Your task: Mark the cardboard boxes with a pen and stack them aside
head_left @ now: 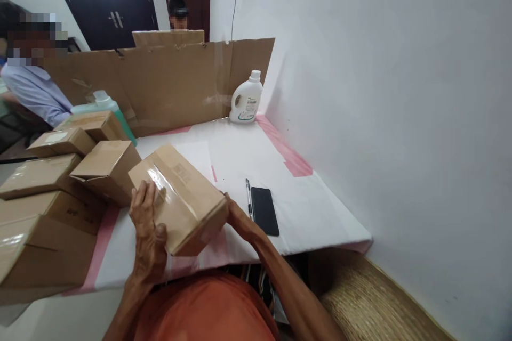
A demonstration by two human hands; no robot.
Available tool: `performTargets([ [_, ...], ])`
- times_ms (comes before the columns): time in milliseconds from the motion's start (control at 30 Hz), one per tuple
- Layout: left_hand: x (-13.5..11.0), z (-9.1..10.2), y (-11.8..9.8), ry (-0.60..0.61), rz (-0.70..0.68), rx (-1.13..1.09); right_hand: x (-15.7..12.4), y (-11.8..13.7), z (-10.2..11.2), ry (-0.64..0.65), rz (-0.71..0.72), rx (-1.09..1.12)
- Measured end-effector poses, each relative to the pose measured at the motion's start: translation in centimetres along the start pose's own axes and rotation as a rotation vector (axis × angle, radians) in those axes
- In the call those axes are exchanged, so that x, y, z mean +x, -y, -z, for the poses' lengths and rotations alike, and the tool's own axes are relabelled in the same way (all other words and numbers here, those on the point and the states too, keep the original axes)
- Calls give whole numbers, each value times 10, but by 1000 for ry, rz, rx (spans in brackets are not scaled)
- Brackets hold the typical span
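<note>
- I have the brown rectangular cardboard box [186,186] tilted over the front of the white-and-pink-covered bench [308,218].
- The left hand [148,232] grips its taped face and near edge; the right hand [237,217] holds the right end, fingertips hidden.
- I judge it stiff-walled, probably light; contents unseen.
- Glossy clear tape [172,192] may slip; I'd favour bare cardboard edges.

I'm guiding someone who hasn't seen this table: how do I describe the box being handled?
Find the white-covered table, then the black smartphone on it. Left of the smartphone, a taped cardboard box is tilted between the person's left hand and right hand. Unlike the cardboard boxes grouped farther left, this one is held in both hands.
</note>
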State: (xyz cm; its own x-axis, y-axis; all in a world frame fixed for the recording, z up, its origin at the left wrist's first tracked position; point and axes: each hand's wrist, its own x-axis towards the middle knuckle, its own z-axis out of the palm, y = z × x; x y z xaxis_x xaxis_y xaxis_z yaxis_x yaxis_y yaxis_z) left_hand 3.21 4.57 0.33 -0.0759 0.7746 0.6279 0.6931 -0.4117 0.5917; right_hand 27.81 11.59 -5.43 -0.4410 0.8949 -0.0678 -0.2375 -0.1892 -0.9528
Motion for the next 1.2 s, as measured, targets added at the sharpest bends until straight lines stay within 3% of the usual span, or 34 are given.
performTargets([
  [100,9,18,4,-45,-26,-16,-7,3,-9,121,11,148],
  [200,22,35,4,4,-17,-66,-10,26,-11,161,107,207],
  [333,43,53,-3,63,72,30,-12,64,-15,149,156,59],
  [433,52,59,-4,60,128,95,-16,77,-19,70,121,-151],
  [567,55,53,4,62,233,55,-15,74,-23,-138,218,-449],
  [633,54,45,10,87,336,-2,-11,69,-27,-205,234,-437],
  [833,41,19,37,286,598,-129,4,46,-41,-119,-49,-12],
  [1033,21,8,73,409,716,-189,5,39,-42,-43,-180,30],
  [1200,21,8,80,465,766,-227,11,39,-34,-18,-318,20],
])
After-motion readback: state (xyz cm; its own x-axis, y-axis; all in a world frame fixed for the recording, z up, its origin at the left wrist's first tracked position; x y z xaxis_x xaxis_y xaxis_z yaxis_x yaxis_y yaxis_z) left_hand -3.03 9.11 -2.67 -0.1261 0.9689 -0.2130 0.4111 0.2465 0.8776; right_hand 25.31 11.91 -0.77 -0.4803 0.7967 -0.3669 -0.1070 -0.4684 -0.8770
